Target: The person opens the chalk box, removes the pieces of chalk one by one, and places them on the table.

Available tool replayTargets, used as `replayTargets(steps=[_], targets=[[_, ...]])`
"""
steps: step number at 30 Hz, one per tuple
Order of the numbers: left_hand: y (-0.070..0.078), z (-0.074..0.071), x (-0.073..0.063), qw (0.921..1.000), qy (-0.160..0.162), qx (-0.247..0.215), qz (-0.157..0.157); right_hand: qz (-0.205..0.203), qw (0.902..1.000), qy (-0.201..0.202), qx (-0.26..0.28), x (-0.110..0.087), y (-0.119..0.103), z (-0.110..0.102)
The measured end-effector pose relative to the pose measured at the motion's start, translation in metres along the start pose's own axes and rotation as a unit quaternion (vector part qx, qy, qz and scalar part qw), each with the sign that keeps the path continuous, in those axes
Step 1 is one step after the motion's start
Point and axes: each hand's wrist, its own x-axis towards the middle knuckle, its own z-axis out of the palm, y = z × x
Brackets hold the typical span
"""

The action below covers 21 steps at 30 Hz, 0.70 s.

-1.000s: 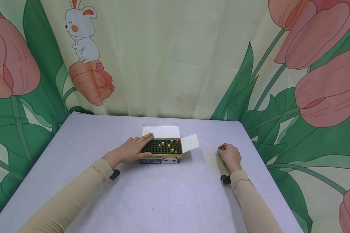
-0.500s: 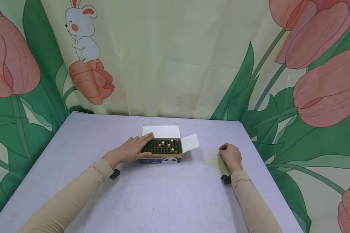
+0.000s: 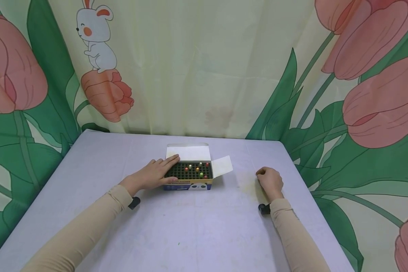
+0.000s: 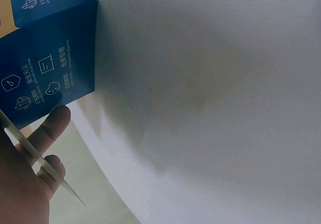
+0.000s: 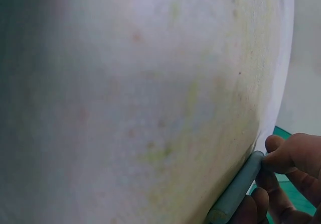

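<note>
My left hand (image 3: 151, 175) rests at the left end of an open chalk box (image 3: 199, 186), fingers laid straight over its top and thumb near the front edge. Inside sits a dark holder with rows of holes (image 3: 176, 175), where several coloured chalk ends show toward the right. In the left wrist view, two fingertips lie below the box's blue side (image 4: 50, 58), and a thin pale strip (image 4: 47, 166) crosses the fingers. To the right of the box, my right hand (image 3: 270, 183) pinches a blue-green chalk stick (image 5: 235, 189), lying low along the cloth in the right wrist view.
The box's white lid (image 3: 190, 153) stands up at the back, and a white flap (image 3: 222, 166) sticks out to the right. Faint yellowish smudges (image 3: 249, 187) mark the white tablecloth (image 3: 204, 234). A printed curtain (image 3: 204, 75) hangs behind the table.
My right hand has shifted very slightly to the right, its fingers drawn in a little. The left hand and the box have stayed in place.
</note>
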Motion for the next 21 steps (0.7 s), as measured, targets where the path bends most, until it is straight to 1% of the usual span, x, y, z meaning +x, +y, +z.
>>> replayTargets(steps=[15, 21], targets=[[-0.0010, 0.0001, 0.0003, 1.0000, -0.004, -0.004, -0.001, 0.004, 1.0000, -0.008, 0.004, 0.0017, -0.0012, -0.0029], [-0.0019, 0.0013, 0.0009, 1.0000, -0.003, -0.003, 0.003, 0.008, 0.9999, -0.006, 0.005, 0.0024, -0.0033, -0.0032]])
